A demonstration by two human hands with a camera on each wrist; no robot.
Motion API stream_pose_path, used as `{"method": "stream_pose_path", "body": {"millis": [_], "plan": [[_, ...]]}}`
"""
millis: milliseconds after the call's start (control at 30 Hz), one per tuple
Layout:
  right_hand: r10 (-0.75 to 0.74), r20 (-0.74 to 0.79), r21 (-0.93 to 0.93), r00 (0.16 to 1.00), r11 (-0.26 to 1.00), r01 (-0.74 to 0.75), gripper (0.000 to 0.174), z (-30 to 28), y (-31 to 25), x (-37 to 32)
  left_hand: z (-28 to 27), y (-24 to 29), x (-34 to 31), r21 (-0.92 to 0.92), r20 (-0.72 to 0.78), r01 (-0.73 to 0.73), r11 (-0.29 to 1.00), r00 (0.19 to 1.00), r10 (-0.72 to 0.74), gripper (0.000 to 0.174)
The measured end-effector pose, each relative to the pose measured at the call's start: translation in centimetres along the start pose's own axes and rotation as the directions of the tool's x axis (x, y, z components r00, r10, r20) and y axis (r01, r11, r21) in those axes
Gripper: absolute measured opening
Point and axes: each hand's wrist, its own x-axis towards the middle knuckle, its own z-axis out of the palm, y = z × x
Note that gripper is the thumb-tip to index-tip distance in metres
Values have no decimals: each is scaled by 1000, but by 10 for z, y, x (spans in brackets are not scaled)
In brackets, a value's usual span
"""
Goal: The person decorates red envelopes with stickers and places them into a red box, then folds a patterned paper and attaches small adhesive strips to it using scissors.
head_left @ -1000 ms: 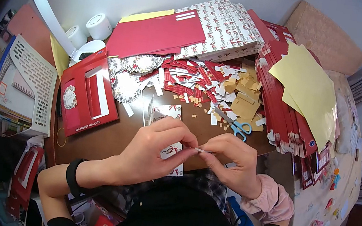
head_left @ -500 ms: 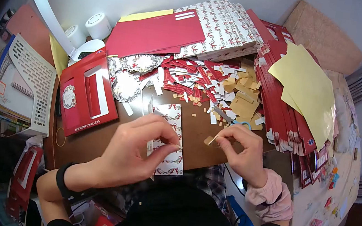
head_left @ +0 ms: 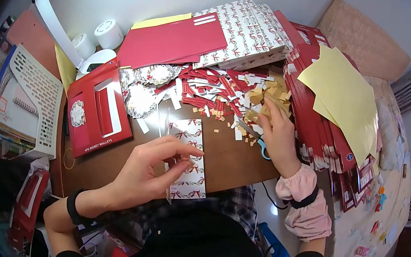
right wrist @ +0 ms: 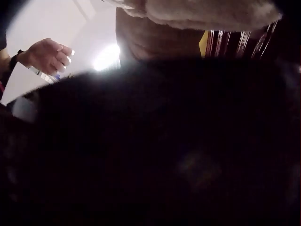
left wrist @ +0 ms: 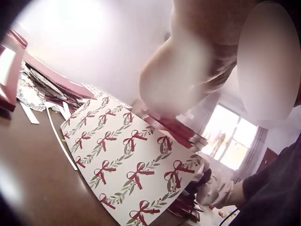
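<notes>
A white envelope printed with red bows lies on the brown desk in front of me; the left wrist view shows it close up. My left hand hovers over it, thumb and forefinger pinching what looks like a small pale strip. The same hand shows small in the right wrist view, which is otherwise dark. My right hand reaches out to the heap of tan and white paper scraps, fingers straight and resting on it. Blue-handled scissors lie partly under that wrist.
Red strips and scraps litter the back of the desk. Stacks of red wallets under yellow sheets line the right side. A red wallet pack, tape rolls and a white tray stand left.
The hands have parted. My right hand carried a tan backing piece away from the envelope and now lies on the scrap heap. My left hand stayed over the envelope.
</notes>
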Motion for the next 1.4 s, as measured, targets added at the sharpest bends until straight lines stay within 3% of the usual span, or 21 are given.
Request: {"method": "stream_pose_path", "body": {"millis": [67, 200, 267, 300, 467, 567, 633, 733, 933, 1000, 1033, 1067, 1100, 1133, 1200, 1233, 1400], "plan": [[-220, -91, -204, 971, 959, 198, 33, -6, -7, -4, -3, -5, -2, 57, 20, -14, 998, 1000, 13, 14], [-131, -11, -300, 991, 946, 122, 29, -31, -33, -30, -3, -9, -7, 39, 33, -9, 999, 999, 7, 13], [-5, 202, -398, 979, 913, 86, 25, -41, -38, -44, -1, -10, -8, 12, 29, 18, 1000, 999, -18, 13], [-37, 202, -480, 979, 867, 132, 23, -38, -32, -49, -1, -11, -8, -37, 32, 62, 997, 998, -60, 11], [2, 234, -541, 972, 831, 128, 22, -40, -30, -53, -1, -14, -6, -141, 43, 122, 982, 992, -117, 10], [0, 261, -579, 965, 800, 157, 25, -40, -31, -53, -2, -12, -5, -44, 77, 48, 998, 996, -45, 10], [-10, 286, -602, 958, 776, 188, 27, -40, -32, -52, -1, -17, -5, 4, -6, -55, 998, 998, 55, 8], [-77, 251, -577, 965, 789, 213, 31, -41, -38, -55, -1, -21, -6, -52, -14, -18, 998, 1000, 18, 10], [17, 220, -558, 975, 822, 112, 33, -46, -46, -59, -1, -11, -3, -119, 14, 56, 991, 998, -55, 14], [106, 210, -401, 972, 916, -13, 29, -47, -42, -57, 0, -14, -2, -142, 34, 63, 988, 998, -59, 14], [102, 212, -398, 972, 917, -9, 29, -46, -46, -56, 0, -15, -2, -164, 58, 71, 984, 996, -62, 15], [268, 235, -70, 934, 963, -259, 28, -46, -54, -54, 1, -17, -1, -162, 53, 72, 984, 997, -64, 15], [405, 312, 254, 859, 836, -486, 26, -46, -62, -52, 3, -18, 1, -284, 85, 129, 950, 990, -109, 15], [403, 314, 257, 860, 836, -485, 26, -48, -68, -49, 5, -18, 2, -399, 124, 187, 898, 981, -149, 15], [415, 516, 469, 749, 595, -653, 26, -52, -79, -44, 7, -15, 5, -432, 144, 201, 879, 978, -153, 15], [369, 572, 505, 732, 545, -669, 27, -52, -83, -43, 8, -13, 7, -466, 165, 215, 858, 974, -154, 16], [271, 669, 555, 692, 438, -707, 29, -37, -109, -44, 15, -7, 8, -435, 163, 222, 873, 972, -166, 16]]}}
